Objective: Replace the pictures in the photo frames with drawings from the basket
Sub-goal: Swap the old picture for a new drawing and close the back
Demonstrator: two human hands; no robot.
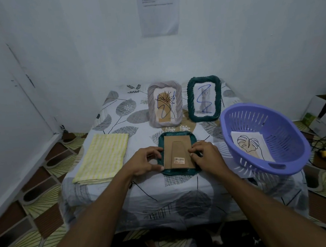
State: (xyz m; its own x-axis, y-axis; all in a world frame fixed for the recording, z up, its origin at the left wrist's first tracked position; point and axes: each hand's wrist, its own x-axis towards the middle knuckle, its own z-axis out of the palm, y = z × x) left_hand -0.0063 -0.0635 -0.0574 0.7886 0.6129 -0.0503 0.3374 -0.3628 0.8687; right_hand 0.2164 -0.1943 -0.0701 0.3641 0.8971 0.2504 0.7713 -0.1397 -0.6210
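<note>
Head view: green frame (181, 173) face-down.
I see left hand (145, 160) and right hand (206, 156), fingers curled, pinching its opposite edges.

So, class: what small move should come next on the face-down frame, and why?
Probably lift the backing out of the frame: it lies face down, backing still seated, left hand gripping its rim, right hand pinching the backing's edge.

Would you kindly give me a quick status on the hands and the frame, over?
Left hand and right hand both grip the face-down green frame, cardboard backing up. Leaf drawing in purple basket. Nothing in the way.
</note>
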